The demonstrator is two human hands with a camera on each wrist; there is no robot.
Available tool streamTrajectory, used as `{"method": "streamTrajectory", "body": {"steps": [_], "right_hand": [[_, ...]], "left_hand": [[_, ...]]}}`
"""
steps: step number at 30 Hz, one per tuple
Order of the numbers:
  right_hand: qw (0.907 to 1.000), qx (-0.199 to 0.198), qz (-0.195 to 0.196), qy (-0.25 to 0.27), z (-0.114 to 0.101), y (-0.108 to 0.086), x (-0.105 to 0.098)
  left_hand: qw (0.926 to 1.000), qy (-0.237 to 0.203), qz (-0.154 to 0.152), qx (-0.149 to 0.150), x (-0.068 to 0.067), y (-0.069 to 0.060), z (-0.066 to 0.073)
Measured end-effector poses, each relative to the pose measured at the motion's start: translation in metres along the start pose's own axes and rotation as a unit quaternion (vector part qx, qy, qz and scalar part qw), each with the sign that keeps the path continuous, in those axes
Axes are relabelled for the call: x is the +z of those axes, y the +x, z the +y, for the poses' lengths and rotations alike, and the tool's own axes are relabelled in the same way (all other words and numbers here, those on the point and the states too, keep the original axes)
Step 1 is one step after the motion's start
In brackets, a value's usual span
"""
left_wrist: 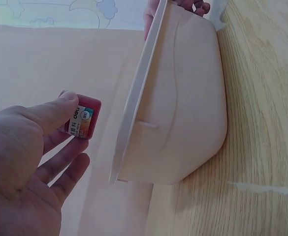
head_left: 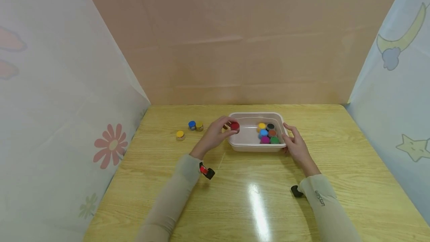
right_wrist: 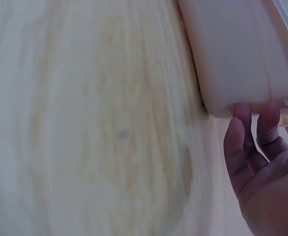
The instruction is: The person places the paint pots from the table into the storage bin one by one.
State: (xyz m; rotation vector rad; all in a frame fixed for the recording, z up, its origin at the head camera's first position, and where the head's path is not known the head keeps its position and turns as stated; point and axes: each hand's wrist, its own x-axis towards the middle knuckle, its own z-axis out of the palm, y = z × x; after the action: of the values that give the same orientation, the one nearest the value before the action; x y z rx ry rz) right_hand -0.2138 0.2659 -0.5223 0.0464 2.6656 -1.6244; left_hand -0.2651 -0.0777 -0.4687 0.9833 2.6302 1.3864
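My left hand point(head_left: 216, 134) pinches a small paint jar with a red lid point(head_left: 234, 127) between thumb and fingers, above the left end of a pale plastic basin point(head_left: 246, 147). In the left wrist view the red paint jar point(left_wrist: 87, 117) shows a printed label and stands clear of the basin's rim. My right hand point(head_left: 297, 145) grips the basin's right end; in the right wrist view its bent fingers point(right_wrist: 268, 123) touch the outer wall. Several paint jars with yellow, black, blue point(head_left: 263, 133), brown, magenta and green lids sit grouped at the right inside the basin.
Left of the basin on the wooden table point(head_left: 235, 197) stand a blue-lidded jar point(head_left: 192, 125), a dull yellow jar point(head_left: 199, 126) and a yellow-lidded jar point(head_left: 180, 135). A dark brownish object point(head_left: 225, 126) is partly hidden behind the left hand. Covered walls enclose the table's back and sides.
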Motion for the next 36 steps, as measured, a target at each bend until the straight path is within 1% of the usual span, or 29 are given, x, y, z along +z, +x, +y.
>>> {"method": "streamTrajectory", "body": {"steps": [3, 6, 13, 23, 29, 36], "right_hand": [[1.0000, 0.001, 0.002, -0.003, 0.000, -0.001, 0.000], [1.0000, -0.002, 0.003, -0.002, 0.002, 0.000, 0.000], [1.0000, -0.005, -0.001, 0.005, 0.004, 0.002, 0.000], [0.9999, -0.012, 0.001, 0.008, 0.004, 0.001, 0.000], [0.9999, -0.008, 0.002, 0.007, 0.004, 0.001, 0.001], [1.0000, -0.003, -0.001, 0.009, 0.003, 0.002, 0.001]], "left_hand": [[0.9999, -0.011, -0.003, 0.008, 0.004, 0.005, 0.000], [0.9997, -0.022, -0.004, 0.009, 0.008, 0.008, -0.001], [0.9995, -0.031, -0.008, -0.004, 0.015, 0.015, -0.002], [0.9998, 0.005, -0.013, -0.012, 0.025, 0.028, 0.002], [0.9993, 0.014, -0.025, -0.024, 0.031, 0.035, 0.004], [0.9981, 0.040, -0.040, -0.025, 0.038, 0.046, 0.003]]}}
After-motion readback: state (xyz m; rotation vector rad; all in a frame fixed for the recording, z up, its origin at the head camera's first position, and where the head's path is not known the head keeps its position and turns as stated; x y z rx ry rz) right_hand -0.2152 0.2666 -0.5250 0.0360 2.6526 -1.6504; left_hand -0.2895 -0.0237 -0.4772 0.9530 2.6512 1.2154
